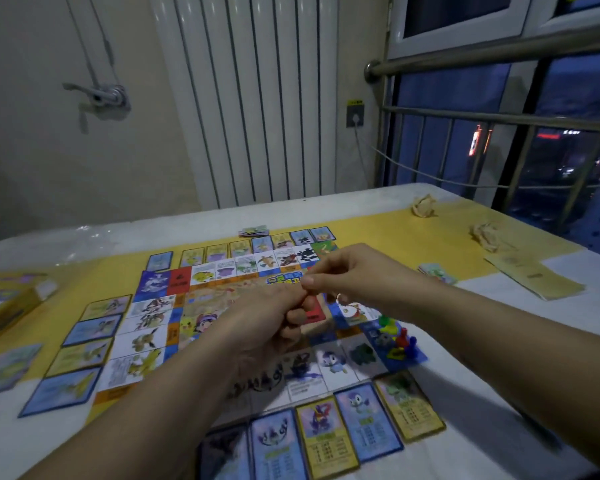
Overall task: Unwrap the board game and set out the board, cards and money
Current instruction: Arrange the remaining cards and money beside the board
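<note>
The game board lies open on the yellow and white table. Rows of property cards line its near edge, left edge and far edge. Coloured pawns stand on the board's right corner. Tan paper money lies at the right. My left hand and right hand meet above the board's middle, fingertips pinched together on a small item I cannot make out. A thin pale loop hangs under the right hand.
The yellow game box sits at the left edge, with a card pile in front of it. Small card stacks lie at the far side and at the right. Two crumpled paper wads and clear wrap lie at the back.
</note>
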Demonstrator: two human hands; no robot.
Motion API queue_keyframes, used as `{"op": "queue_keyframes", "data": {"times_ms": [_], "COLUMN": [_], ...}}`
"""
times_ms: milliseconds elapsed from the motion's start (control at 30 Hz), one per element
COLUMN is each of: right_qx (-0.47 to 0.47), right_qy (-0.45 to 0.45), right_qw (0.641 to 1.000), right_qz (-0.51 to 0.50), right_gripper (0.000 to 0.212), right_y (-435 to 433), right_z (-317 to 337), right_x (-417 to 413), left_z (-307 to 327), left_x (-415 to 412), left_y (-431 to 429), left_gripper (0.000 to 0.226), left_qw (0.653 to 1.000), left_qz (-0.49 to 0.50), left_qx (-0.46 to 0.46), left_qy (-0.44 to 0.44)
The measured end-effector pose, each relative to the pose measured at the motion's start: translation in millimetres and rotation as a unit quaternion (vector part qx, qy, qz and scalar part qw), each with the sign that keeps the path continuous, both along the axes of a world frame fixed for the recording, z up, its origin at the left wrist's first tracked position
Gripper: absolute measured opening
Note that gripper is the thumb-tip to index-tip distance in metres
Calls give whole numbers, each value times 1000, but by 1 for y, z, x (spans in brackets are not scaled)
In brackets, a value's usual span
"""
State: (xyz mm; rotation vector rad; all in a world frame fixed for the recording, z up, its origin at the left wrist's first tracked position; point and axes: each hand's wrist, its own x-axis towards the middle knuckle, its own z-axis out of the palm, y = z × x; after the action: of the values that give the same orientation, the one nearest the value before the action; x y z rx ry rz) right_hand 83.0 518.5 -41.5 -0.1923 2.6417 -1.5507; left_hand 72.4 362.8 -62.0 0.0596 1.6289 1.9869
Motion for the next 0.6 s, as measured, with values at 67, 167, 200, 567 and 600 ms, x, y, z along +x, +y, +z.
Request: {"op": "queue_keyframes", "data": {"times_ms": [67, 167, 200, 567, 600], "right_qx": [-26, -51, -61, -101, -76], "right_qy": [-14, -31, -35, -72, -50], "right_qw": [999, 997, 995, 986, 993], "right_qz": [10, 52, 65, 113, 74], "right_gripper": [15, 9, 8, 17, 18], "right_y": [-16, -43, -53, -111, -111], "right_z": [1, 4, 5, -12, -16], "right_x": [-7, -19, -24, -125, -140], "left_z": [4, 8, 9, -1, -4], "left_x": [0, 0, 0, -50, -56], "left_y": [-17, -48, -58, -120, -126], "left_gripper": [14, 17, 18, 14, 16], "left_qw": [1000, 998, 998, 986, 979], "left_qz": [-11, -6, 0, 140, 165], "left_qx": [-12, -35, -39, 79, 110], "left_qy": [25, 51, 55, -34, -53]}}
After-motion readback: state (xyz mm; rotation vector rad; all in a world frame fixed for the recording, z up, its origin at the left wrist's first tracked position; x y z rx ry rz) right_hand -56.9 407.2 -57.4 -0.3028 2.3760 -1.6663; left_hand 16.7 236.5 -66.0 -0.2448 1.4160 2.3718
